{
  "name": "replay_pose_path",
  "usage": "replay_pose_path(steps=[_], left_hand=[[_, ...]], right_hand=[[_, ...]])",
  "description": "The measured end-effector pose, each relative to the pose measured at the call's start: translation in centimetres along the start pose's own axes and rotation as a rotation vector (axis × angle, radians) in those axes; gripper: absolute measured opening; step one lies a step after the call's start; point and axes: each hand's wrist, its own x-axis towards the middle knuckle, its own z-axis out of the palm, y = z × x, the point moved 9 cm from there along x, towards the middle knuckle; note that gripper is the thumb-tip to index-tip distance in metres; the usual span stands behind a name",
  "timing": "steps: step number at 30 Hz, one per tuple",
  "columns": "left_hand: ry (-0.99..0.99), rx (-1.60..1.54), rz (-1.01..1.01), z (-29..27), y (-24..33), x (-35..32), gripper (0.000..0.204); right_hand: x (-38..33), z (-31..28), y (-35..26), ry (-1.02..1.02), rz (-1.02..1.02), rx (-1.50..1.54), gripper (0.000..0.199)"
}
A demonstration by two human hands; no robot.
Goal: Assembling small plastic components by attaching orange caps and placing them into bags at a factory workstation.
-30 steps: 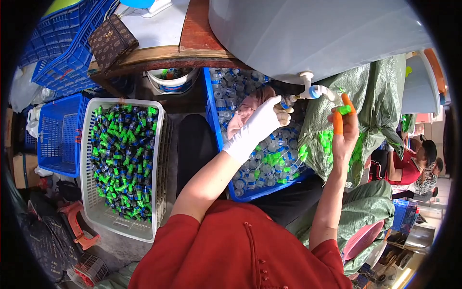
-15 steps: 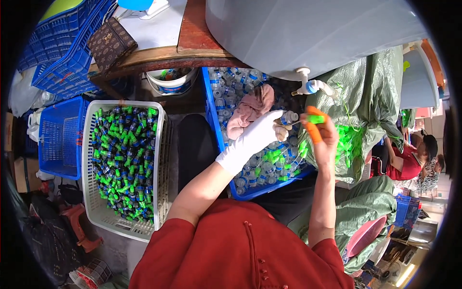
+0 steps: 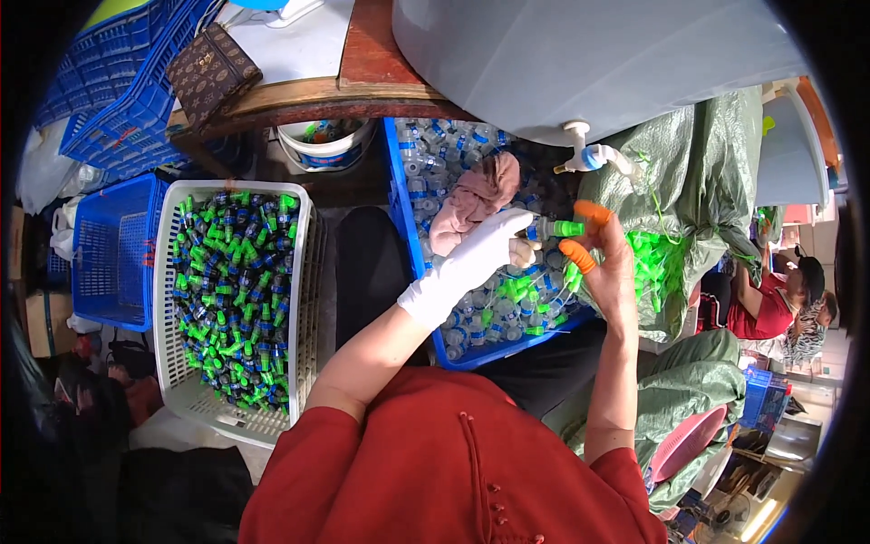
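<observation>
My left hand [image 3: 494, 243], in a white glove, is closed around a small clear bottle [image 3: 542, 228] lying sideways. A bright green cap [image 3: 568, 228] sits on the bottle's right end. Close to that cap, my right hand [image 3: 605, 258] has its thumb and forefinger spread apart, with orange finger covers on the tips. Beneath both hands, a blue crate [image 3: 395, 181] holds many clear bottles with blue bands and some loose green caps. A pink cloth [image 3: 476, 201] lies on the bottles beside my gloved hand.
At left stands a white basket [image 3: 166, 299] full of dark, green-capped bottles, beside a blue basket [image 3: 109, 263]. A grey tank with a tap [image 3: 589, 159] overhangs the crate. Green caps [image 3: 648, 272] spill from a green sack [image 3: 698, 172]. Another person [image 3: 766, 304] sits far right.
The green cap, earlier in my right fingers apart from the bottle, is now on the bottle's end. My right fingers have spread. A dark shape has entered at lower left.
</observation>
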Motion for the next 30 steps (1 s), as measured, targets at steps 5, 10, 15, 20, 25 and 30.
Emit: replay_pose_path(steps=[5,10,15,20,25,30], left_hand=[[-0.049,0.030,-0.157,-0.2,-0.1,-1.1,0.042],[-0.042,0.107,-0.340,-1.0,-3.4,-1.6,0.038],[0.027,0.500,-0.266,-0.7,-1.9,-2.0,0.033],[-0.015,0.576,-0.219,1.3,-0.4,-2.3,0.031],[-0.100,0.523,-0.147,3.0,-0.2,-2.6,0.032],[-0.189,0.055,-0.493,3.2,-3.3,-4.3,0.031]], right_hand=[[-0.9,1.4,-0.7,-0.226,-0.129,-0.169,0.028],[-2.1,2.6,1.1,-0.293,-0.227,-0.052,0.031],[-3.4,3.2,3.6,-0.322,0.056,0.188,0.035],[-3.9,2.6,1.4,-0.352,0.022,0.009,0.036],[-3.8,1.4,-0.3,-0.282,-0.069,0.072,0.032],[-4.9,1.1,-4.1,-0.422,-0.453,-0.164,0.027]])
